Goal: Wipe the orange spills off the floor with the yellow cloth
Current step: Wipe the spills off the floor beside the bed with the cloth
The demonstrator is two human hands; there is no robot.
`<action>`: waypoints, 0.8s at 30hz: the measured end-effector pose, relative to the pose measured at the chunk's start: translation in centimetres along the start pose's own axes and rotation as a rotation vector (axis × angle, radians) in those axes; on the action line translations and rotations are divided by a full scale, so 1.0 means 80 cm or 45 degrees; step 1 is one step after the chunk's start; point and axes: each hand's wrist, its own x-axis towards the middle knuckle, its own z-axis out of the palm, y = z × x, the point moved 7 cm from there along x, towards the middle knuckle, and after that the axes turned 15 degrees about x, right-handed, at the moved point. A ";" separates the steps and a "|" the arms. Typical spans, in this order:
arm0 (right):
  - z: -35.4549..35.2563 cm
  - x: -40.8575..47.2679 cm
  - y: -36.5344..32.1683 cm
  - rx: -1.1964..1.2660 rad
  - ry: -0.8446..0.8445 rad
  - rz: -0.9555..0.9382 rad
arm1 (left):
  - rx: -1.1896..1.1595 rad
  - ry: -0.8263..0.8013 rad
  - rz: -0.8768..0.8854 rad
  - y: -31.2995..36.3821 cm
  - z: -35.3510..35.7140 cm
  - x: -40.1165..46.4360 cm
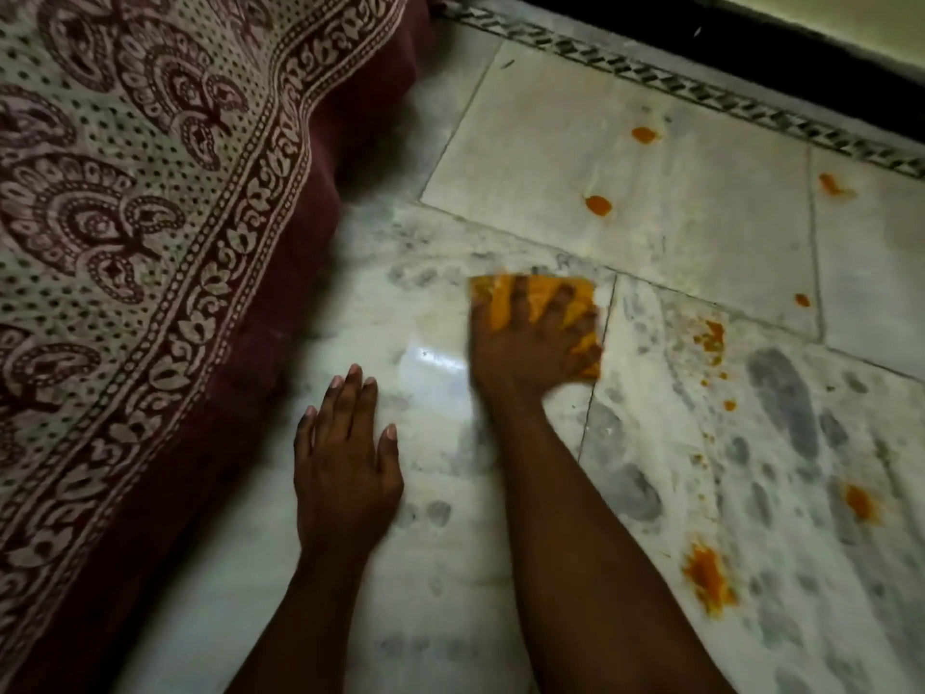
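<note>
My right hand point(530, 343) presses the yellow cloth point(543, 293) flat against the white marble floor point(701, 232), fingers spread over it. The cloth is stained orange and mostly hidden under the hand. My left hand point(345, 458) rests flat on the floor to the left, fingers straight, holding nothing. Several orange spills lie on the tiles: two drops beyond the cloth point(598, 205) point(643, 134), one far right point(832, 185), a smeared patch right of the cloth point(713, 338), and larger blots near the right edge point(708, 576) point(860, 502).
A patterned maroon and cream bedsheet point(150, 217) hangs down along the left side to the floor. A dark patterned border strip point(701, 87) and black skirting point(751, 37) run along the wall at the top right.
</note>
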 end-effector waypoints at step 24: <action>-0.048 -0.097 0.046 -0.116 -0.418 -0.505 | 0.018 0.025 0.009 0.002 -0.007 -0.007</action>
